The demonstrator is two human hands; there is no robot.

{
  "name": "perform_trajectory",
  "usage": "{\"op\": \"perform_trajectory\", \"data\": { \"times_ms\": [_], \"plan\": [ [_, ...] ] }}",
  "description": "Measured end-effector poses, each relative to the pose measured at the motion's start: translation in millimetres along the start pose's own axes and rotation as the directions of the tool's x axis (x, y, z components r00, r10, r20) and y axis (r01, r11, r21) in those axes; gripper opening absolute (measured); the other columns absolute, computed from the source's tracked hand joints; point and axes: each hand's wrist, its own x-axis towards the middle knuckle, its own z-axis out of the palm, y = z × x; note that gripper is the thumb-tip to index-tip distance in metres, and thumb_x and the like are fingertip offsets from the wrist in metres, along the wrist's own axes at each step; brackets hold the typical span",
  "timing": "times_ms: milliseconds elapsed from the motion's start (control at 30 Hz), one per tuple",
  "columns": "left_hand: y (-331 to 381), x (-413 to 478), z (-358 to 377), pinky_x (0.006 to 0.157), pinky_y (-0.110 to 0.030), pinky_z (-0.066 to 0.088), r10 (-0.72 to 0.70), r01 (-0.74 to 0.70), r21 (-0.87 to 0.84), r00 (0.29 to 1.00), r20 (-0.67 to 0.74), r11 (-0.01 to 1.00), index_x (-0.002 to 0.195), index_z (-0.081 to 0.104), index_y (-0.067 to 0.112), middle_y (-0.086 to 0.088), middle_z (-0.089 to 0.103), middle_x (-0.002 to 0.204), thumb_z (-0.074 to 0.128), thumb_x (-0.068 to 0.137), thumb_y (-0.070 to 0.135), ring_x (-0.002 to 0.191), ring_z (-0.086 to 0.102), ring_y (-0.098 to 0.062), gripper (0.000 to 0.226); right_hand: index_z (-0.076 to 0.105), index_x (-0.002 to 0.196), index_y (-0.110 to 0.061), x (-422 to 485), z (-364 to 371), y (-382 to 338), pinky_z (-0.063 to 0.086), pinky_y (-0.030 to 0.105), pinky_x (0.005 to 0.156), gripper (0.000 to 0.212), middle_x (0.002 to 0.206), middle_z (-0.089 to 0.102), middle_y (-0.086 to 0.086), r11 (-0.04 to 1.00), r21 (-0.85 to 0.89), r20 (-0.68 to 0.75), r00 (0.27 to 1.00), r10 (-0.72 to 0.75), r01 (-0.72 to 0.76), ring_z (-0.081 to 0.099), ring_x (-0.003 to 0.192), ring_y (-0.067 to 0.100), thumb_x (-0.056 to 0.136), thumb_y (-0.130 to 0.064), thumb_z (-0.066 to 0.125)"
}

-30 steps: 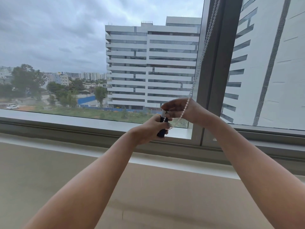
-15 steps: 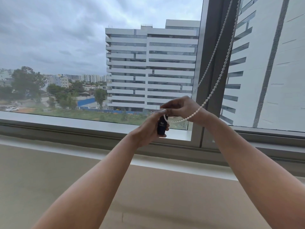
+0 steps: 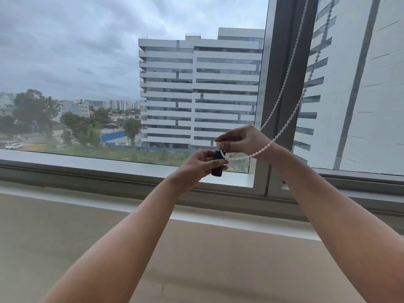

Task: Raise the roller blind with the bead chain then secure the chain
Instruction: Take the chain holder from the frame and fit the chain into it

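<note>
A white bead chain [image 3: 284, 84] hangs in two strands from the top right, in front of the window's grey upright [image 3: 282, 62]. Its lower loop sags under my right wrist and runs to a small dark cylinder with a white top [image 3: 217, 162]. My left hand [image 3: 202, 164] grips the dark cylinder from the left. Just above, my right hand [image 3: 241, 138] pinches the chain at the cylinder's white top. The roller blind itself is out of view above.
A wide window shows sky, trees and a tall white building. The white sill [image 3: 87, 162] and grey frame rail [image 3: 87, 178] run across under the hands. Below lies a beige ledge [image 3: 65, 237].
The chain's two strands have spread apart and its loop now sags lower, around my right wrist. Both hands stay together at the dark cylinder, which my left hand now holds more upright.
</note>
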Motion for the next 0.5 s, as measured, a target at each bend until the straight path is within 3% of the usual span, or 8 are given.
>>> {"op": "perform_trajectory", "data": {
  "times_ms": [300,500],
  "plan": [
    [6.4,-0.9,0.6,0.069,-0.022,0.058,0.002,-0.003,-0.016,0.997,-0.078,1.0,0.087,0.063,0.008,-0.008,0.067,0.084,0.063,0.08,0.001,0.067,0.069,-0.009,0.009,0.066,0.105,0.002,-0.6,3.5,-9.4,0.05,0.007,0.059,0.026,0.082,0.068,0.004,0.999,0.006,-0.081,0.996,0.043,-0.043,0.065,0.057,-0.003,0.08,-0.008,0.067],
    [3.6,1.4,4.4,0.062,-0.024,0.059,0.036,-0.039,-0.008,0.98,-0.195,0.999,0.079,0.064,0.005,0.002,0.07,0.059,0.07,0.073,-0.005,0.056,0.068,-0.01,0.013,0.072,0.096,-0.003,3.0,9.3,-12.0,0.056,0.013,0.067,0.023,0.087,0.072,0.013,0.993,-0.1,-0.179,0.983,0.051,-0.069,0.065,0.065,0.009,0.075,-0.012,0.073]
  ]
}}
